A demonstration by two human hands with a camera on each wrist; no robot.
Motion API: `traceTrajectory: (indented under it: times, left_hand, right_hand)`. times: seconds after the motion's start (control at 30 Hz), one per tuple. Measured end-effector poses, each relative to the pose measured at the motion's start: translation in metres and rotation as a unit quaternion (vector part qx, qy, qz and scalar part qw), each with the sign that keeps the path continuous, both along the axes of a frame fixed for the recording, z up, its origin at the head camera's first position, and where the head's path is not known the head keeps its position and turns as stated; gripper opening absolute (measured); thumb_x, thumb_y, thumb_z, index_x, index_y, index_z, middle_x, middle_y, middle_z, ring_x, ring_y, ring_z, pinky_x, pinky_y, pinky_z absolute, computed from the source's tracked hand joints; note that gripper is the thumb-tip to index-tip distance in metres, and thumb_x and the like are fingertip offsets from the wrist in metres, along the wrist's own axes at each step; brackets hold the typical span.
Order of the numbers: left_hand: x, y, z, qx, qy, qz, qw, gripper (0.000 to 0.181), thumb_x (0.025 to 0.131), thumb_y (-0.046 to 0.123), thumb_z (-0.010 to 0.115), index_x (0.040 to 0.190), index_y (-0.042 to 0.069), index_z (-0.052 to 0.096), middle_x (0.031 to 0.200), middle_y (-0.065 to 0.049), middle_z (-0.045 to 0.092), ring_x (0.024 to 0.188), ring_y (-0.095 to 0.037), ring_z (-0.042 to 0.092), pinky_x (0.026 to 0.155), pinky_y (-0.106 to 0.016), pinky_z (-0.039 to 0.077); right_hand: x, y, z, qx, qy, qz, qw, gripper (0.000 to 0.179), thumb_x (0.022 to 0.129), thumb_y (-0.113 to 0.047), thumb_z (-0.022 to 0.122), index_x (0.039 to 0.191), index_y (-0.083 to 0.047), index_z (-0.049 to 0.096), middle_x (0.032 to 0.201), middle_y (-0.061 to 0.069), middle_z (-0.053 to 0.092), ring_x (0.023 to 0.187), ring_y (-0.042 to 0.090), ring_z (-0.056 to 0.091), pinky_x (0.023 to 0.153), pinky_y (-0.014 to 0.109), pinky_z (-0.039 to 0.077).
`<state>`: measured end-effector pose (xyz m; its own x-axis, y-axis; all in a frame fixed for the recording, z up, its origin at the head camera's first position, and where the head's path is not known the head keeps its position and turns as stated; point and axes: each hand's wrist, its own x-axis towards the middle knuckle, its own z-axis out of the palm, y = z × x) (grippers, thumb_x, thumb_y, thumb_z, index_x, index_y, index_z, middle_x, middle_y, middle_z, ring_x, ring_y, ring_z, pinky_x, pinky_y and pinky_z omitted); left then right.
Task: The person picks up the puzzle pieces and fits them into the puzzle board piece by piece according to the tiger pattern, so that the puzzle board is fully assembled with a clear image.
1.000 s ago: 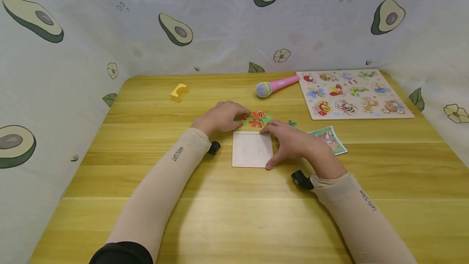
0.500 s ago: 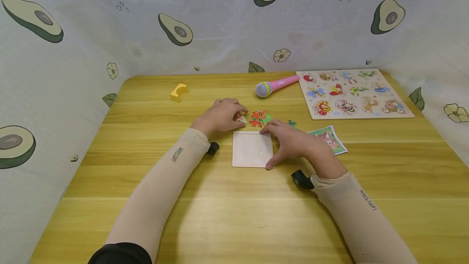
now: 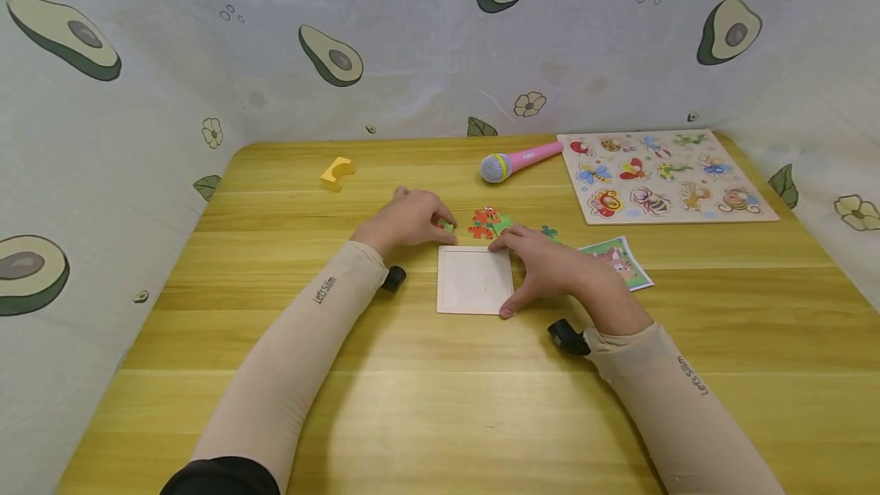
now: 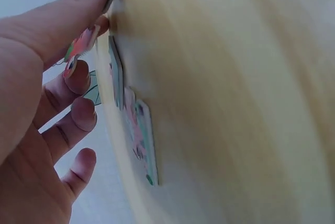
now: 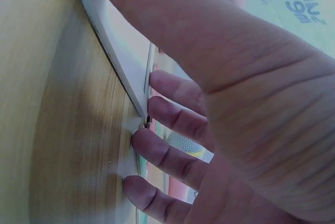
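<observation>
In the head view my left hand (image 3: 406, 220) pinches a red and green jigsaw piece (image 3: 445, 225) just beyond the far left corner of a white square puzzle tray (image 3: 474, 281). The left wrist view shows this piece (image 4: 78, 51) between thumb and index finger, the other fingers loosely bent. My right hand (image 3: 550, 266) holds the tray along its right side, thumb at the near corner and fingertips at the far one. Several red and green jigsaw pieces (image 3: 484, 224) lie behind the tray, partly hidden by the right fingers.
A picture card (image 3: 622, 262) lies partly under the right hand. Farther back are a pink toy microphone (image 3: 519, 161), a pegboard with insect pictures (image 3: 667, 178) and a yellow arch block (image 3: 337, 173). An avocado-patterned cloth (image 3: 426, 37) rises behind the wooden table (image 3: 440, 418).
My left hand has drawn a piece leftward, away from the cluster, and now has it between its fingertips. The right hand and the tray have stayed in place.
</observation>
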<state>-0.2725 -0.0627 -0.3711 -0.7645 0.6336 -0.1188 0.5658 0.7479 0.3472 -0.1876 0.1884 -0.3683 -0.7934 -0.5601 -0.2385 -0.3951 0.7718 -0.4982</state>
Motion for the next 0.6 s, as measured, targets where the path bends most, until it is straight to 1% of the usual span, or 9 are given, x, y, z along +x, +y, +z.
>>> traceTrajectory:
  times: [0.13, 0.23, 0.27, 0.33, 0.4, 0.47, 0.5, 0.6]
  left_hand:
    - [0.002, -0.002, 0.002, 0.020, -0.004, 0.008, 0.9997, 0.021, 0.093, 0.039, 0.074, 0.108, 0.026, 0.079, 0.084, 0.011, 0.064, 0.084, -0.012, 0.054, 0.089, -0.043, 0.026]
    - [0.003, -0.004, 0.004, 0.043, -0.013, 0.020, 0.9988, 0.016, 0.097, 0.034, 0.069, 0.106, 0.026, 0.079, 0.089, 0.011, 0.067, 0.086, -0.011, 0.056, 0.090, -0.043, 0.028]
    - [0.004, -0.004, 0.005, 0.050, -0.018, 0.026, 0.9982, 0.016, 0.098, 0.033, 0.068, 0.106, 0.025, 0.079, 0.090, 0.011, 0.068, 0.087, -0.012, 0.056, 0.091, -0.042, 0.029]
    - [0.004, -0.006, 0.006, 0.074, -0.041, 0.040, 0.9956, 0.016, 0.098, 0.031, 0.068, 0.106, 0.022, 0.079, 0.092, 0.009, 0.069, 0.085, -0.013, 0.058, 0.089, -0.039, 0.035]
    - [0.005, -0.008, 0.007, 0.104, -0.071, 0.057, 0.9904, 0.016, 0.098, 0.029, 0.068, 0.105, 0.019, 0.078, 0.091, 0.005, 0.070, 0.082, -0.015, 0.060, 0.083, -0.035, 0.043]
    - [0.006, -0.010, 0.008, 0.136, -0.100, 0.074, 0.9829, 0.015, 0.097, 0.027, 0.068, 0.105, 0.016, 0.077, 0.089, 0.001, 0.070, 0.077, -0.017, 0.060, 0.072, -0.032, 0.048]
    - [0.007, -0.011, 0.009, 0.153, -0.112, 0.080, 0.9786, 0.015, 0.097, 0.026, 0.069, 0.104, 0.015, 0.076, 0.088, -0.001, 0.070, 0.073, -0.018, 0.060, 0.066, -0.032, 0.049]
    - [0.010, -0.014, 0.009, 0.187, -0.128, 0.083, 0.9705, 0.013, 0.096, 0.024, 0.071, 0.103, 0.014, 0.075, 0.086, -0.002, 0.072, 0.067, -0.020, 0.060, 0.059, -0.032, 0.049]
  right_hand:
    - [0.000, 0.000, 0.000, -0.001, 0.001, 0.001, 1.0000, 0.099, 0.062, -0.051, 0.094, 0.138, -0.004, 0.052, 0.138, 0.013, 0.045, 0.128, 0.034, 0.041, 0.110, 0.053, 0.034]
    - [0.000, 0.000, 0.000, -0.002, 0.000, 0.001, 1.0000, 0.099, 0.062, -0.051, 0.094, 0.138, -0.004, 0.052, 0.138, 0.013, 0.045, 0.128, 0.034, 0.041, 0.110, 0.053, 0.034]
    - [0.000, 0.000, 0.000, -0.002, -0.001, 0.000, 1.0000, 0.099, 0.062, -0.051, 0.094, 0.138, -0.004, 0.052, 0.138, 0.013, 0.045, 0.128, 0.034, 0.041, 0.110, 0.054, 0.034]
    - [0.000, 0.000, 0.000, -0.002, -0.001, 0.000, 1.0000, 0.099, 0.062, -0.052, 0.094, 0.138, -0.005, 0.052, 0.138, 0.013, 0.045, 0.128, 0.034, 0.041, 0.110, 0.054, 0.034]
    - [0.000, 0.000, 0.000, -0.001, -0.001, -0.002, 1.0000, 0.099, 0.062, -0.052, 0.094, 0.138, -0.005, 0.052, 0.138, 0.013, 0.045, 0.128, 0.034, 0.041, 0.110, 0.054, 0.034]
    - [0.000, 0.000, 0.000, -0.001, -0.001, -0.002, 1.0000, 0.099, 0.062, -0.052, 0.094, 0.138, -0.005, 0.052, 0.138, 0.013, 0.045, 0.128, 0.034, 0.042, 0.109, 0.054, 0.034]
    - [0.000, 0.000, 0.000, -0.001, -0.001, -0.002, 1.0000, 0.098, 0.062, -0.052, 0.094, 0.138, -0.005, 0.052, 0.137, 0.013, 0.045, 0.127, 0.034, 0.042, 0.109, 0.054, 0.034]
    - [0.001, 0.000, 0.000, -0.003, 0.002, -0.002, 1.0000, 0.098, 0.062, -0.051, 0.095, 0.138, -0.005, 0.053, 0.136, 0.013, 0.046, 0.127, 0.034, 0.042, 0.109, 0.054, 0.035]
